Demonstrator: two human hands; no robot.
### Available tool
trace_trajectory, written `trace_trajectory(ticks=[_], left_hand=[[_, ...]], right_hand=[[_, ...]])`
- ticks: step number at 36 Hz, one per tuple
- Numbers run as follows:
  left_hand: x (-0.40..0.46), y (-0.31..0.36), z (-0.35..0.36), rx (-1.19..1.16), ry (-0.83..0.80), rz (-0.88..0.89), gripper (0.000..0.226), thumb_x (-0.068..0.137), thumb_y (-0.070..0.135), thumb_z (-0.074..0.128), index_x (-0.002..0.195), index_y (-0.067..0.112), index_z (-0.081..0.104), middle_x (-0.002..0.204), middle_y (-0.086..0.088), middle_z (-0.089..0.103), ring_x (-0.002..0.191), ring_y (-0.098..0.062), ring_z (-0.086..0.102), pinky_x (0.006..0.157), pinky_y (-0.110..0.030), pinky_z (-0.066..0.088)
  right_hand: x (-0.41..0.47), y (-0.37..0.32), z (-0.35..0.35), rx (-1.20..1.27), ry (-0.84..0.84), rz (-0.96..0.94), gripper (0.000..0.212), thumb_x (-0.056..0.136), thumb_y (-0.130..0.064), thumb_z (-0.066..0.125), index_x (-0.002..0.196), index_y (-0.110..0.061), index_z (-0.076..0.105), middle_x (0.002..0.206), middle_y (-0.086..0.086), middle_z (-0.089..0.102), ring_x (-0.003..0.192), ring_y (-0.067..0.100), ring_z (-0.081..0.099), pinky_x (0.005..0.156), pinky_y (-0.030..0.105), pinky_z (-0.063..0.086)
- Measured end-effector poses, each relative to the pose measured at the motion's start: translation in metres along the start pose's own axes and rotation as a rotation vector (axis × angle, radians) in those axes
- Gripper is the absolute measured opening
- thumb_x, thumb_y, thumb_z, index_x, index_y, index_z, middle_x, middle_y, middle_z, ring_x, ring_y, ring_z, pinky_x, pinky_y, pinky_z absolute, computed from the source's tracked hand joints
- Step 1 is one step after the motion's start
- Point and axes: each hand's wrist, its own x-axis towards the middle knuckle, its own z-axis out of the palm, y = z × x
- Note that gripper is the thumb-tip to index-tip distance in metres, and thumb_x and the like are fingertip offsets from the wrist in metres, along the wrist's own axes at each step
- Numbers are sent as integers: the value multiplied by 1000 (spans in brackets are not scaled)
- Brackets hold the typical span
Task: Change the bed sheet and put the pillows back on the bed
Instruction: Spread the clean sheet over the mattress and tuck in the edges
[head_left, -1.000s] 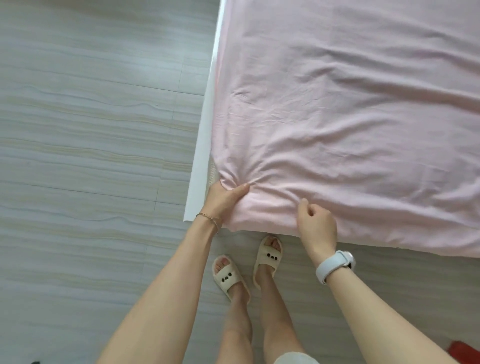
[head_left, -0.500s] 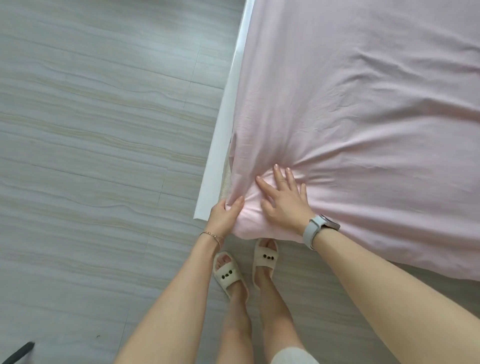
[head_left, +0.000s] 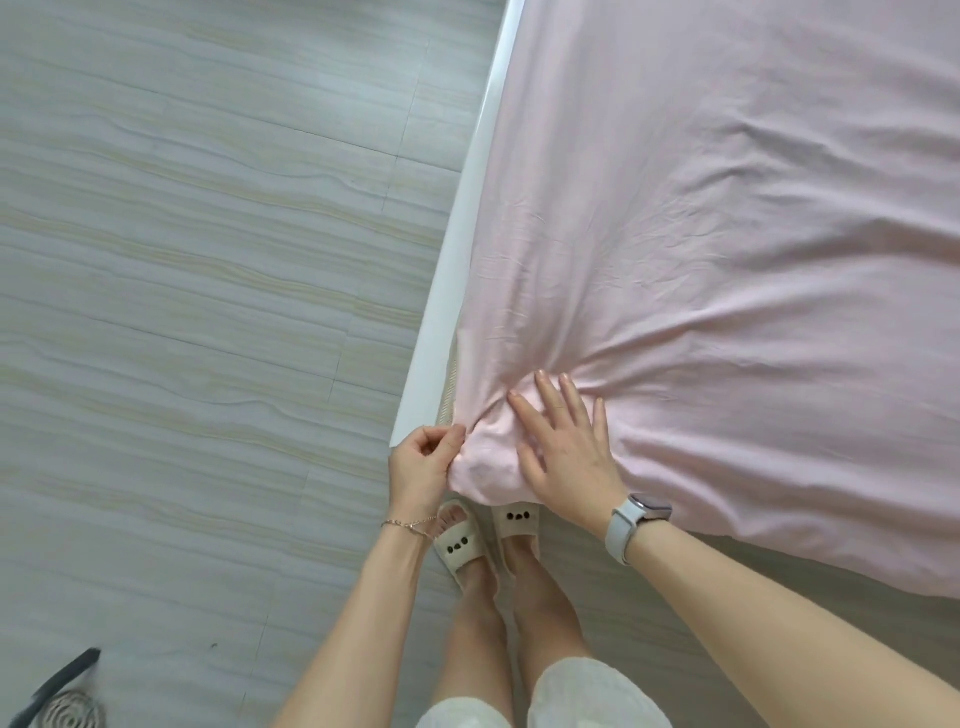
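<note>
View from above of the near left corner of a bed, a person standing at it. The pink bed sheet (head_left: 727, 260) covers the mattress and gathers into radiating creases at the corner, where a rounded bunch of cloth bulges over the edge.

Compared with the frame half a second earlier, the right hand (head_left: 566, 447) lies in much the same place, flat on the sheet at the corner, fingers straight and spread, palm pressing the bunched cloth; it grasps nothing. The left hand (head_left: 421, 462) has changed its hold: the thumb previously lay on top of the corner, whereas now the fingers are curled and pinch a fold of sheet at the corner's side, just beside the end of the white bed frame (head_left: 452, 291). A second ago the right hand was instead curled at the foot edge of the sheet, apart from the left.

A narrow strip of beige mattress side (head_left: 449, 384) shows between frame and sheet, just above the left hand. A light grey watch (head_left: 636, 519) is on the right wrist and a thin bracelet (head_left: 410, 524) on the left. Two cream slippers (head_left: 460, 540) stand on the pale streaked floor (head_left: 182, 260) directly below the corner, the right one partly under the overhanging sheet. At the lower left edge of the view lies a dark object with a striped part (head_left: 62, 701), too cropped to identify. No obstruction lies on the sheet around the hands.
</note>
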Motion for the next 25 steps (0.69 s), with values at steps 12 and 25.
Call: trace_trajectory(ticks=[12, 25], left_hand=[[11, -7, -10, 131, 171, 43, 22, 84, 8, 68, 67, 13, 55, 65, -1, 55, 63, -13, 50, 63, -24, 43], [45, 32, -23, 432, 6, -43, 17, 87, 13, 61, 101, 13, 51, 107, -8, 59, 93, -23, 57, 88, -39, 47]], right_hand=[[29, -6, -13, -15, 298, -178, 50, 79, -24, 36, 127, -21, 49, 138, 12, 47, 132, 28, 34, 101, 68, 22], [90, -15, -47, -131, -20, 67, 60, 95, -37, 33, 148, -38, 5, 158, -3, -13, 144, 24, -16, 108, 64, -4]])
